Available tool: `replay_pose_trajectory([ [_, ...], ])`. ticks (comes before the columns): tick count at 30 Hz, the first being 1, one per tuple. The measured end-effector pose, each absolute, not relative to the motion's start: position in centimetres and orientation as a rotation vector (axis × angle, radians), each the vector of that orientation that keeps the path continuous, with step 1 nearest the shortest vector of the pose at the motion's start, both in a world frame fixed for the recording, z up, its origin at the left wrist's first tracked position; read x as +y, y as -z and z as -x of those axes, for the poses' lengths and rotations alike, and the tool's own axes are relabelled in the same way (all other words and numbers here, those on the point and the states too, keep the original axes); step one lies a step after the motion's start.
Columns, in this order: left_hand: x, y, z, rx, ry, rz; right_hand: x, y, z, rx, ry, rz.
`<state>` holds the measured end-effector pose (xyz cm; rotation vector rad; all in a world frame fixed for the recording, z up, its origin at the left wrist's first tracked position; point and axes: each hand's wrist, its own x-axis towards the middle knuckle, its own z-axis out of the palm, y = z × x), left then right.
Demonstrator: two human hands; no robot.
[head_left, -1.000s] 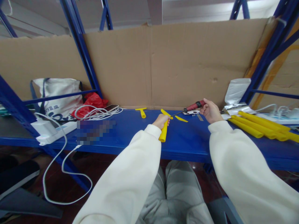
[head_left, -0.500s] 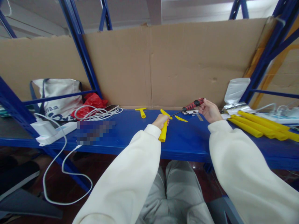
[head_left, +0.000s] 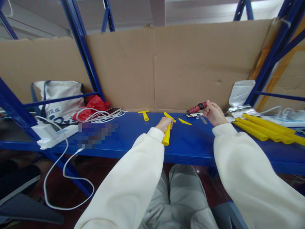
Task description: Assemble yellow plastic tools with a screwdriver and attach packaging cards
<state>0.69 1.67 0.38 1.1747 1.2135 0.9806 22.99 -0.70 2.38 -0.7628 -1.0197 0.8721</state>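
My left hand [head_left: 165, 124] is closed around a yellow scraper-like tool with a round handle [head_left: 166, 137] and a wide flat head. My right hand [head_left: 213, 113] pinches the butt of a red and black screwdriver [head_left: 196, 108]. Its thin shaft slants down to the left, and the tip ends by my left fingers at the tool's head, where the exact contact is hidden. Just right of that head lies a flat yellow blade-shaped piece [head_left: 184, 122]. A second, T-shaped yellow tool [head_left: 145, 115] rests farther left on the blue table [head_left: 133, 133].
Several yellow tubes [head_left: 262, 128] are stacked at the right, beside a silver pouch [head_left: 241, 92]. Behind the screwdriver sit a small white card and a little metal strip [head_left: 204, 120]. White cables [head_left: 105, 116], a power strip [head_left: 59, 135] and a cloth bag [head_left: 59, 100] occupy the left. Cardboard [head_left: 186, 66] stands behind.
The screwdriver's handle has turned a little about its shaft, and my right fingers have shifted on its end. My left hand and the yellow tool stay in place.
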Motion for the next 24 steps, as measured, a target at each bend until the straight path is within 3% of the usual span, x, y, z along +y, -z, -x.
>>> replay_pose_trajectory([
  [24,1.09,-0.76,-0.68,1.211,-0.974,-1.206,-0.22,-1.95,-23.13,-0.990,-0.803,0.861],
])
